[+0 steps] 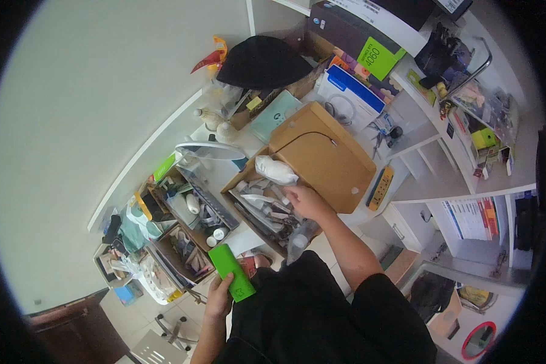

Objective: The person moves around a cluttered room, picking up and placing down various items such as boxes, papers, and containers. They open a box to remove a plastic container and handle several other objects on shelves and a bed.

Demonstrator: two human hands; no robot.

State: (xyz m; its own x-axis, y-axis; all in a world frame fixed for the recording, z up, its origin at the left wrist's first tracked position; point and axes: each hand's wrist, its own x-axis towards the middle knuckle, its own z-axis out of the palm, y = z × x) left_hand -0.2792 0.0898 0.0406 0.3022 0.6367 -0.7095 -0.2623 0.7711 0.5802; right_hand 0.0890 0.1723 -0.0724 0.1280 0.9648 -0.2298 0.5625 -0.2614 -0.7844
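My left hand [219, 293] grips a flat, bright green box [232, 272] near its lower end, in front of my black shirt. Over an open cardboard box [325, 157] reaches my right hand [302, 200], its fingers at a clear plastic item among the contents; whether they hold it cannot be told. Inside lie a white wrapped bundle [275, 170], small plastic bags and parts. A clear plastic bag [298, 241] hangs over the box's near edge. A thin dark cable [307, 133] rests on the raised lid.
Left of the box stand an organizer bin [230, 216] and a smaller carton [195, 277], both filled with small items. A round white mirror [209, 150] rises behind them. Beside the lid lies a yellow power strip [381, 187]. A black hat [265, 63] and shelves [459, 193] are farther off.
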